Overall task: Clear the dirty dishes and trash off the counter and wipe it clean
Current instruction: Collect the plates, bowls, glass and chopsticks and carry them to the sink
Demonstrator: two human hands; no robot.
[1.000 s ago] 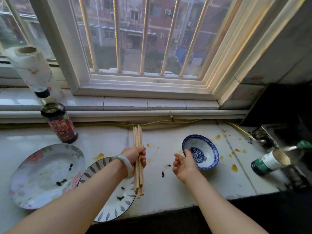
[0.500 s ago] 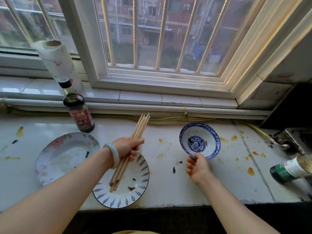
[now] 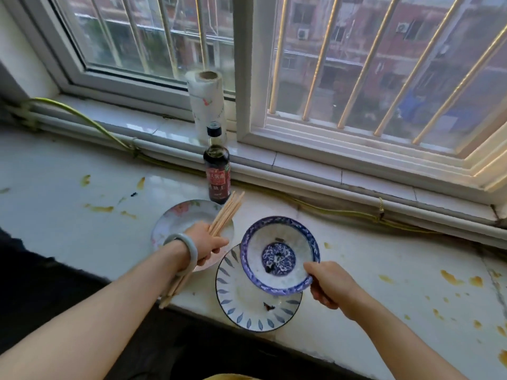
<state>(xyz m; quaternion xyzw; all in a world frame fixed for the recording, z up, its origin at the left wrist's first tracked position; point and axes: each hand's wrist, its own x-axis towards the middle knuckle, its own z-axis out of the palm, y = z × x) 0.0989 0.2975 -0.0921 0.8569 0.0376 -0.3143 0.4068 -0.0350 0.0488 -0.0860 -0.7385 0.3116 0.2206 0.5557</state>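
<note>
Chopsticks (image 3: 225, 215) gripped in the left hand (image 3: 204, 244), right hand (image 3: 327, 283) pinching the blue bowl (image 3: 279, 256) over the leaf-patterned plate (image 3: 247, 305)

Both bare forearms reaching forward, left hand (image 3: 208, 244) curled round a chopstick bundle (image 3: 226, 212), right hand (image 3: 332, 283) pinching the bowl (image 3: 274, 239) rim, thumb on top, fingers seemingly tucked beneath

Single head-worn view, looking forward and steeply down from close above the bench (image 3: 82, 187) edge; window (image 3: 356, 78) fills the upper frame.
</note>
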